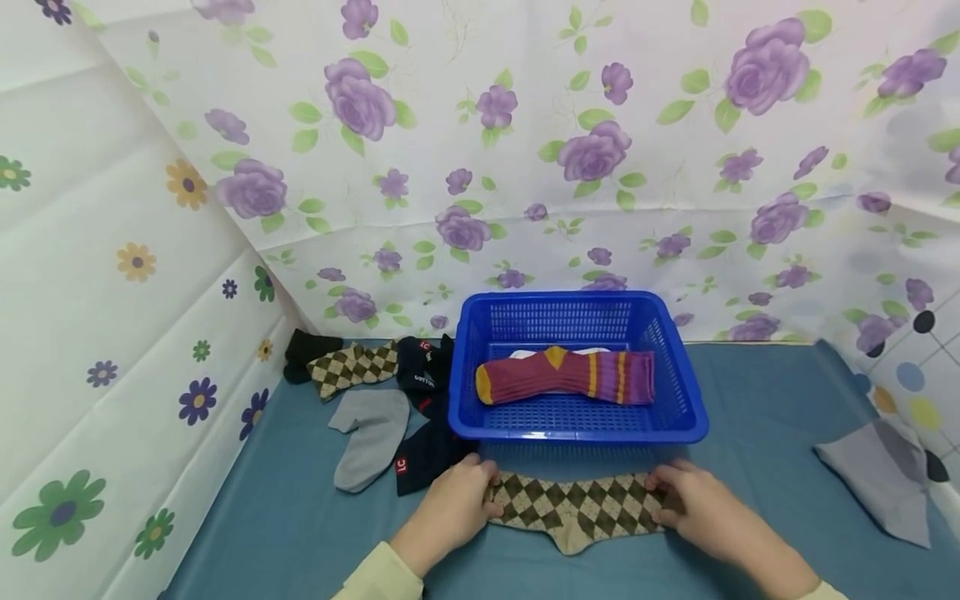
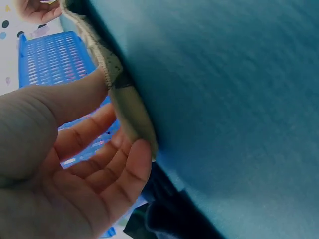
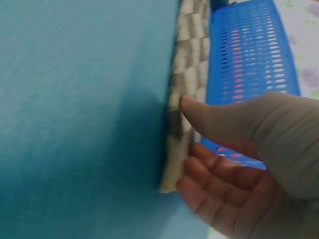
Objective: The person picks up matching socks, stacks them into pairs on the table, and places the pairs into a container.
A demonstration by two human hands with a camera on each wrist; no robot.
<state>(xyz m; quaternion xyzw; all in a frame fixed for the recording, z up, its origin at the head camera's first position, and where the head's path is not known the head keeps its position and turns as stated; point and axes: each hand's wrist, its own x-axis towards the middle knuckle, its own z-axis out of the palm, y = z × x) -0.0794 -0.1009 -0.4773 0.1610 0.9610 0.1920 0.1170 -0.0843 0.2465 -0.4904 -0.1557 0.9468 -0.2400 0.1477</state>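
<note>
A beige and brown argyle sock (image 1: 576,506) stretches sideways just in front of the blue basket, its heel toward me. At its left end my left hand (image 1: 454,505) pinches the fabric between thumb and fingers. My right hand (image 1: 701,510) grips the opposite end in the same way. The left wrist view shows the sock's edge (image 2: 130,107) under the left thumb. In the right wrist view the checked fabric (image 3: 190,55) lies between the right thumb and fingers, slightly blurred.
The blue basket (image 1: 577,435) holds a maroon sock (image 1: 532,375) with yellow and purple stripes, over something white. To its left lie another argyle sock (image 1: 356,367), a grey sock (image 1: 371,437) and several dark socks (image 1: 427,454). A grey cloth piece (image 1: 885,479) lies far right.
</note>
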